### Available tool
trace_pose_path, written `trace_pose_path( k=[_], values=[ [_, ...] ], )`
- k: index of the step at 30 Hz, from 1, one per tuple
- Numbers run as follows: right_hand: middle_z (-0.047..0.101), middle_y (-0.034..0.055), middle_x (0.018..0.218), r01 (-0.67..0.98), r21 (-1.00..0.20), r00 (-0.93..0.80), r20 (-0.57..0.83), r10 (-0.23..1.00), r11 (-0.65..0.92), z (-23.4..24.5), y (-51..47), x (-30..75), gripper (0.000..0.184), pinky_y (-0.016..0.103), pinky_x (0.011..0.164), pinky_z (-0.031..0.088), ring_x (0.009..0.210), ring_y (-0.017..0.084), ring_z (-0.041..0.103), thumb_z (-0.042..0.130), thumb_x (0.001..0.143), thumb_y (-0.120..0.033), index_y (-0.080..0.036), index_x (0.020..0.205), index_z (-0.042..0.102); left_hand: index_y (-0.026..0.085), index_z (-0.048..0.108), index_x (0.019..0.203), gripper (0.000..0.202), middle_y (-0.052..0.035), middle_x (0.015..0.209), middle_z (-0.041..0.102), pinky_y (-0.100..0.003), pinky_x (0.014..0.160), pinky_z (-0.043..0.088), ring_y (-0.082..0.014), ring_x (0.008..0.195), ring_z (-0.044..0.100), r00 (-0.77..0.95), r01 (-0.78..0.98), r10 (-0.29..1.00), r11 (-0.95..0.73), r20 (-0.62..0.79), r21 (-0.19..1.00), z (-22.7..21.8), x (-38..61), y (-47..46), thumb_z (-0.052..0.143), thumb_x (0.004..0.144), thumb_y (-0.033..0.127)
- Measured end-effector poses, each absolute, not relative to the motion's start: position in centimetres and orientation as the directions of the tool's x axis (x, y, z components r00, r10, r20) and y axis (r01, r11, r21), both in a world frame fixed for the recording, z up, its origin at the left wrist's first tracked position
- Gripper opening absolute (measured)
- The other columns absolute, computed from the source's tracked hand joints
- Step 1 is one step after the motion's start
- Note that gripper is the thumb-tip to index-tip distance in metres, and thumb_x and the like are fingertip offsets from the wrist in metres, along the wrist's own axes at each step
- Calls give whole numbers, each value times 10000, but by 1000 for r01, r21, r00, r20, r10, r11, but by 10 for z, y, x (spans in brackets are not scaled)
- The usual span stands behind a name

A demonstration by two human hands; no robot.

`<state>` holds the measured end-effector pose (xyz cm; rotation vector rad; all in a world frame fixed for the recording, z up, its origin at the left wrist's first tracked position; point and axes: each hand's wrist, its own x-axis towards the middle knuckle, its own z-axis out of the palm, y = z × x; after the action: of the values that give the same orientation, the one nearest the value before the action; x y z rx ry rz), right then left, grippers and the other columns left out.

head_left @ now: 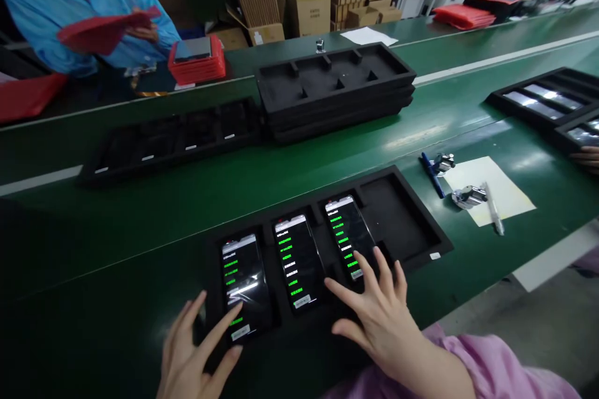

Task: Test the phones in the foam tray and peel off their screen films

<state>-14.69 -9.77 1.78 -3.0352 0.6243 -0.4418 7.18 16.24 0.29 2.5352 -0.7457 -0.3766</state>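
In a black foam tray (397,218), spread left hand (196,349) and right hand (374,318) touch phones (299,262) showing unreadable green text.

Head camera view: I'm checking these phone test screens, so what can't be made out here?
Head view:
- Lower end of the rightmost phone: hidden by the right hand.
- Small green text on the middle phone's screen: too small to read.
- Co-worker's hand: cut off by the right edge.
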Motion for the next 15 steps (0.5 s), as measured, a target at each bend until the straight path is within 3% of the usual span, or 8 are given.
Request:
trace_pose_path(
  k=[3, 5, 10, 12, 15],
  values=[
    [534, 180, 1446, -430, -109, 869, 217, -444, -896, 10, -96, -109, 596, 848, 918, 399, 1396, 563, 369, 597, 852, -786, -464, 1349, 657, 407, 749, 1213, 522, -72, 1583, 443, -738, 1131, 373, -445, 1493, 325, 755, -552, -654, -678, -55, 486, 9, 99, 126, 414, 920, 679],
    [542, 182, 1442, -460, -130, 861, 176, -477, -879, 9, -106, -80, 539, 886, 921, 362, 1408, 570, 362, 626, 871, -735, -444, 1321, 682, 381, 747, 1228, 565, -93, 1561, 470, -733, 1184, 284, -429, 1479, 352, 754, -567, -657, -666, -21, 484, 10, 118, 101, 380, 923, 684],
    [534, 199, 1450, -458, -168, 861, 161, -482, -873, 26, -140, -48, 483, 904, 882, 372, 1405, 586, 368, 618, 933, -656, -414, 1348, 672, 283, 746, 1207, 681, -131, 1523, 503, -672, 1216, 294, -405, 1462, 387, 816, -495, -576, -653, 49, 572, 8, 135, 81, 339, 906, 738],
    [525, 179, 1464, -397, -226, 868, 222, -443, -890, 36, -156, -63, 468, 824, 952, 434, 1432, 525, 365, 589, 980, -596, -398, 1401, 633, 269, 695, 1265, 687, -126, 1515, 511, -636, 1207, 351, -386, 1461, 409, 877, -379, -479, -658, 26, 650, 8, 125, 90, 384, 891, 754],
    [604, 148, 1347, -242, -341, 853, 372, -367, -908, 48, -181, -103, 340, 546, 1028, 544, 1368, 344, 498, 496, 1064, -376, -288, 1338, 675, 286, 586, 1373, 663, -97, 1529, 512, -562, 1180, 441, -351, 1464, 440, 953, -111, -288, -628, -97, 770, 13, 101, 103, 442, 904, 733]
  ],
)
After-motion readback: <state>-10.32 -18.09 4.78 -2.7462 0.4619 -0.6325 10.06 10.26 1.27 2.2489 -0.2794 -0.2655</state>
